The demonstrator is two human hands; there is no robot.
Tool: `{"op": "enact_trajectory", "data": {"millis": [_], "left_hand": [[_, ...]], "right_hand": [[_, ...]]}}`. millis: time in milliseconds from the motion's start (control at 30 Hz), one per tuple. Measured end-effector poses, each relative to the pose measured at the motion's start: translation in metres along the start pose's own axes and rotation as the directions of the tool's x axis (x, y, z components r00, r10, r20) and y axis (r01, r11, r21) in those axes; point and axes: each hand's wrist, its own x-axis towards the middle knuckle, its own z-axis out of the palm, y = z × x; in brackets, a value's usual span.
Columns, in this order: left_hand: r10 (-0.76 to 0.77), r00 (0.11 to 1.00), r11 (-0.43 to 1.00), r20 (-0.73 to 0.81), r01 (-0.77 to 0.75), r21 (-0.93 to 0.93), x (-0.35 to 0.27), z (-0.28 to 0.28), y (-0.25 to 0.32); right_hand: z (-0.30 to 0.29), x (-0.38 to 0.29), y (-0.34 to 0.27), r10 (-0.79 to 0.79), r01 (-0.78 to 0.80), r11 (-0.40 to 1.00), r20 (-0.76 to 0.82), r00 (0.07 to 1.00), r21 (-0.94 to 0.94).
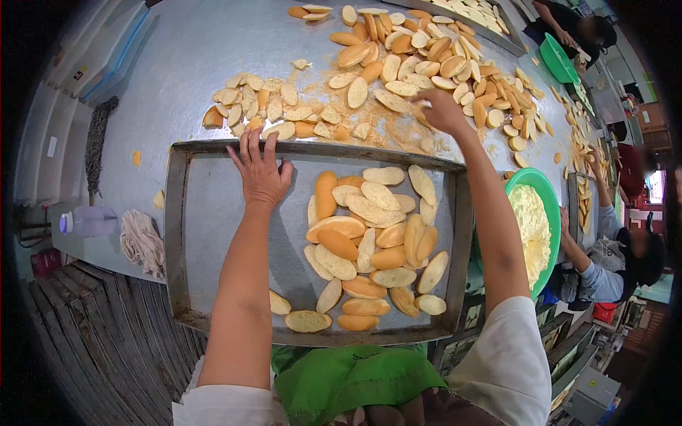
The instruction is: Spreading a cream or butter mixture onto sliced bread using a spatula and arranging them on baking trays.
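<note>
A rectangular metal baking tray [229, 223] lies before me, with sliced bread pieces [373, 205] heaped in its middle and right part, some cut side up, some crust up. My left hand [261, 173] lies across the tray's far rim, fingers spread, their tips near small bread slices [274, 110] on the table. Beyond the rim, my right hand [442, 113] reaches to the near edge of a large pile of halved bread rolls [421, 61]. Its fingers are bent and blurred, and whether they hold a slice is hidden.
Crumbs cover part of the metal table [165, 80]. A green basin [554, 234] of pale cream stands right of the tray. A cloth [141, 242] and a plastic bottle [90, 221] lie left. Stacked trays [101, 325] stand below. Co-workers [613, 261] work along the right side.
</note>
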Motion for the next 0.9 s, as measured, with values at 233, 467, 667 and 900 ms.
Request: {"op": "enact_trajectory", "data": {"millis": [233,467,667,900], "left_hand": [[-0.019,1.0,1.0,0.018,0.019,-0.01,-0.004,0.002,0.0],[0.012,1.0,1.0,-0.008,-0.012,-0.012,-0.001,0.005,-0.002],[0.012,0.999,0.999,-0.037,-0.013,-0.036,0.004,0.005,-0.001],[0.006,0.999,1.0,-0.042,-0.007,-0.024,-0.002,0.0,-0.001]], "right_hand": [[0.033,0.026,-0.001,-0.046,0.007,0.991,-0.304,0.952,-0.13],[0.012,0.022,-0.013,0.212,-0.173,0.976,-0.42,0.882,0.13],[-0.038,-0.002,-0.015,-0.093,-0.08,0.744,0.221,0.971,0.664],[-0.016,0.022,-0.039,-0.055,0.022,0.985,0.184,0.981,0.174]]}}
